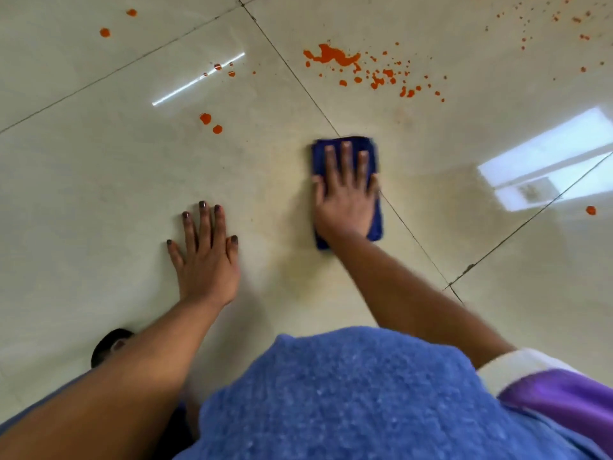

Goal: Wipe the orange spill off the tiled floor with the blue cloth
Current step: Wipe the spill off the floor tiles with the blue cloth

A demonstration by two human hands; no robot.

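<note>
The folded blue cloth (374, 224) is pressed flat under the right hand (345, 200); the left hand (205, 257) is spread empty on the glossy cream tiled floor (99, 180). Most orange spill (335, 56) is left unwiped.

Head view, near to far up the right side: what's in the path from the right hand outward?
right hand pressed flat on the blue cloth → far edge of the cloth → bare tiled floor → scattered orange drops → large orange splash

Orange spill (335, 56) speckles glossy cream tiled floor (99, 180); dark blue cloth (374, 224); purple sleeve (564, 396).
</note>
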